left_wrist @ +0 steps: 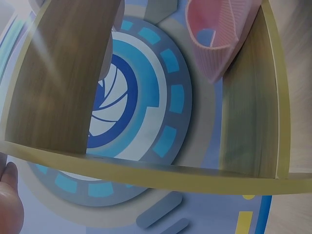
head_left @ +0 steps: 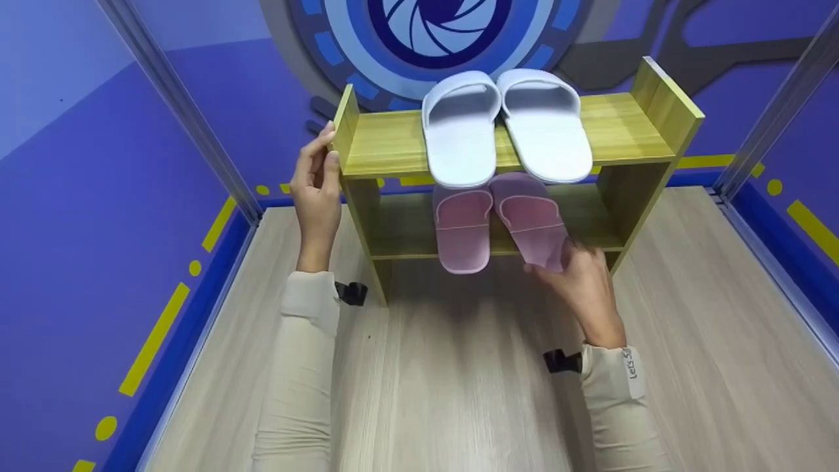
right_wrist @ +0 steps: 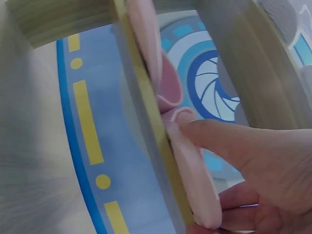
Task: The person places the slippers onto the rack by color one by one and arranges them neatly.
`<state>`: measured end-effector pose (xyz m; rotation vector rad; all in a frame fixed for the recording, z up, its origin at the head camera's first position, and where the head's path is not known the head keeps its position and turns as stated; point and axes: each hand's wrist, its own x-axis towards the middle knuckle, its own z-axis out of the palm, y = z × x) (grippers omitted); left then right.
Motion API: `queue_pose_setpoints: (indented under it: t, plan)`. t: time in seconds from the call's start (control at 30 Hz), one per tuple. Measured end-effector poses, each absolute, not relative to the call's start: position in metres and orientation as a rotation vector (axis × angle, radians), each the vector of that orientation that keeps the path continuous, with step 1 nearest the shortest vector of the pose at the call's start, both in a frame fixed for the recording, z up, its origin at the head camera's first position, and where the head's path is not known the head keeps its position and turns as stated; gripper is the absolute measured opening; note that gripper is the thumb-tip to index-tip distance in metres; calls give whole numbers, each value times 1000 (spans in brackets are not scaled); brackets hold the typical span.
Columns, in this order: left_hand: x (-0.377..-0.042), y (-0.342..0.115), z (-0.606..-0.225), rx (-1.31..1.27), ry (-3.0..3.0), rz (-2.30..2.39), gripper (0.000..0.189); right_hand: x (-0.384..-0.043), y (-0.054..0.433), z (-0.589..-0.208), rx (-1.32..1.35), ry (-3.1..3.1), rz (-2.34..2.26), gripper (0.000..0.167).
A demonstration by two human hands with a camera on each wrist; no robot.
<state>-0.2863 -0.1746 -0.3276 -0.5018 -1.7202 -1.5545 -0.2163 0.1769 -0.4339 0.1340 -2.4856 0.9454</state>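
On the lower board of a wooden shoe rack point(head_left: 642, 159) lie two pink slippers, heels jutting past the front edge. My right hand point(head_left: 583, 278) grips the heel end of the right pink slipper point(head_left: 534, 229), thumb on one side and fingers on the other, as the right wrist view also shows. Beside it is the left pink slipper point(head_left: 463, 229), untouched. My left hand point(head_left: 318, 174) holds the rack's left side panel point(head_left: 345, 124) near its top; in the left wrist view only part of that hand shows at the left edge.
Two white slippers, a left one point(head_left: 461, 141) and a right one point(head_left: 549, 137), stand on the rack's top board point(head_left: 387, 141). Behind the rack rises a blue printed wall point(head_left: 216, 98). Pale wood-look flooring point(head_left: 459, 380) lies in front.
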Motion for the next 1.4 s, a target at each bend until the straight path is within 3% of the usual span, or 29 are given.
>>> queue_pose_setpoints:
  t: [1.4]
  plan:
    - [-287, -174, -328, -516, -1699, -1572, 28, -229, 145, -450, 43, -2388, 1082, 60]
